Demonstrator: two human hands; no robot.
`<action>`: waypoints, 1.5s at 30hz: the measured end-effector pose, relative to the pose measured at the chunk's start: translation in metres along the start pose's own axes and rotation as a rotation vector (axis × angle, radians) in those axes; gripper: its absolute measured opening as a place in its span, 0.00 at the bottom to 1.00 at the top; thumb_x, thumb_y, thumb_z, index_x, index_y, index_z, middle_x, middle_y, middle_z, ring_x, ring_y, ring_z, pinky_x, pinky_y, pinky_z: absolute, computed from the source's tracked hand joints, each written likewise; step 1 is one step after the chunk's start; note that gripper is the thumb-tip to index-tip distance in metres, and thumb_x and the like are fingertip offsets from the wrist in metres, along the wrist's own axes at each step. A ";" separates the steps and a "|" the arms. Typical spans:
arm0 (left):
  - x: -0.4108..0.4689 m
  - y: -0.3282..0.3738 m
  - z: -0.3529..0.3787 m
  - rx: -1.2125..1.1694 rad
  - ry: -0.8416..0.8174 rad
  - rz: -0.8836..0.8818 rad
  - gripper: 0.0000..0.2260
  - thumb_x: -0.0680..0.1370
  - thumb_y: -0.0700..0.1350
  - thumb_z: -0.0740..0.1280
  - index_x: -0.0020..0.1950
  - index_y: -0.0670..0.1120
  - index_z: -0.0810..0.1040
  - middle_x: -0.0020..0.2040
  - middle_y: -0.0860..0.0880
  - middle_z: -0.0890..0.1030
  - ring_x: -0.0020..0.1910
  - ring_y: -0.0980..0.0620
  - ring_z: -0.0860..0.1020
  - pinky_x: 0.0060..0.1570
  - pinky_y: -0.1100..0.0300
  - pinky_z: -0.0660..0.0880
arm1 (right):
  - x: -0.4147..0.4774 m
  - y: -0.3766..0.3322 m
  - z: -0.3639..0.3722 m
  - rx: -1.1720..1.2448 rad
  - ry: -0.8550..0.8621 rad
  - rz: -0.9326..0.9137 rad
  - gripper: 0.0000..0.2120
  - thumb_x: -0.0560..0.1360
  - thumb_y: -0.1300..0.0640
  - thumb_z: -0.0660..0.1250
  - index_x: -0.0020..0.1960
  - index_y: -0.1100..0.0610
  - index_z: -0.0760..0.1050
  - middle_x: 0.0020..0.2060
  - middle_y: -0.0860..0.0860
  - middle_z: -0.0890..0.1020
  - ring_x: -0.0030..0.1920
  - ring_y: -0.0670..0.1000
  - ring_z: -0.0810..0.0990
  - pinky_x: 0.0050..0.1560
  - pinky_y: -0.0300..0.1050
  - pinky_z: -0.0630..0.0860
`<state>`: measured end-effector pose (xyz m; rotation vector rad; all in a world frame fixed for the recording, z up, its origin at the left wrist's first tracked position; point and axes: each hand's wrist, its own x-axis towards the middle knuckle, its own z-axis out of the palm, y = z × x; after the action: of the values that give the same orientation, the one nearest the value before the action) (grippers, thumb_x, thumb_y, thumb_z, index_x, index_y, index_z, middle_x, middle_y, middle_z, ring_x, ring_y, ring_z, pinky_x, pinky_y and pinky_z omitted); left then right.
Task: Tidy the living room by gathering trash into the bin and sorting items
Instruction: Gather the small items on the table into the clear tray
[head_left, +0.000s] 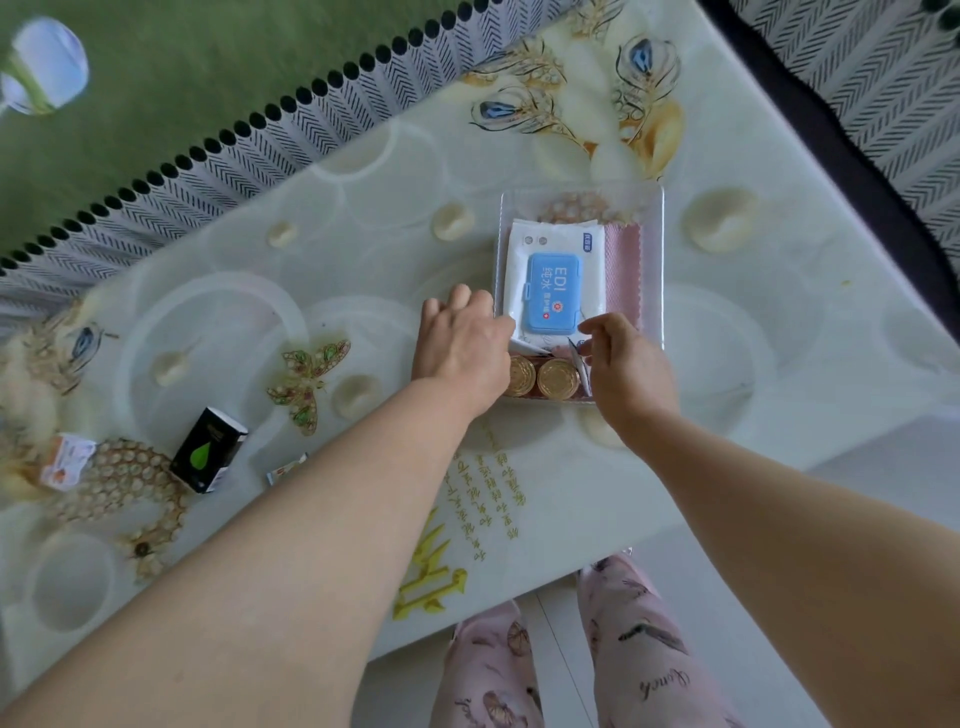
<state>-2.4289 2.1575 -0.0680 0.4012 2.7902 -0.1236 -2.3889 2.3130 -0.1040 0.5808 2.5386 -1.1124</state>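
A clear plastic tray (655, 208) sits on the patterned table (363, 218). Inside it lie a white wet-wipe pack with a blue lid (554, 283), a pink cloth (623, 265) and two gold round tins (557, 378). My left hand (460, 345) reaches over the tray's left edge, fingers pinched on a small white sachet (524, 347) beside the pack. My right hand (626, 366) hovers over the tray's near right corner, thumb and fingers curled around another small sachet (581, 358), though the grip is partly hidden.
On the left of the table lie a black box with a green drop (208, 451), a small white and orange box (66, 461) and a small wrapper (287, 467). A green rug (171, 78) lies beyond the table. My legs stand at its near edge.
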 end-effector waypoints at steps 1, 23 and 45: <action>0.000 0.002 0.000 0.022 -0.009 0.012 0.14 0.75 0.40 0.59 0.56 0.49 0.79 0.55 0.47 0.74 0.59 0.45 0.67 0.55 0.51 0.63 | 0.000 -0.001 0.000 0.003 -0.004 -0.007 0.14 0.81 0.55 0.53 0.60 0.50 0.75 0.51 0.50 0.84 0.53 0.56 0.80 0.48 0.47 0.74; -0.011 -0.009 0.030 -0.416 0.070 -0.280 0.22 0.77 0.32 0.57 0.68 0.48 0.70 0.65 0.49 0.74 0.64 0.47 0.69 0.60 0.53 0.69 | 0.005 -0.011 0.013 -0.103 -0.130 -0.040 0.28 0.72 0.68 0.55 0.69 0.51 0.69 0.61 0.49 0.79 0.60 0.55 0.76 0.59 0.49 0.74; -0.082 -0.084 0.058 -0.461 -0.012 -0.458 0.24 0.75 0.31 0.60 0.70 0.47 0.69 0.67 0.49 0.73 0.67 0.48 0.68 0.62 0.54 0.70 | -0.035 -0.077 0.083 -0.236 -0.006 -0.477 0.23 0.71 0.69 0.57 0.60 0.52 0.77 0.58 0.51 0.81 0.63 0.53 0.74 0.62 0.50 0.66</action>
<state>-2.3614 2.0486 -0.0933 -0.3472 2.7307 0.4057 -2.3856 2.1948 -0.0948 -0.0963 2.8273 -0.9191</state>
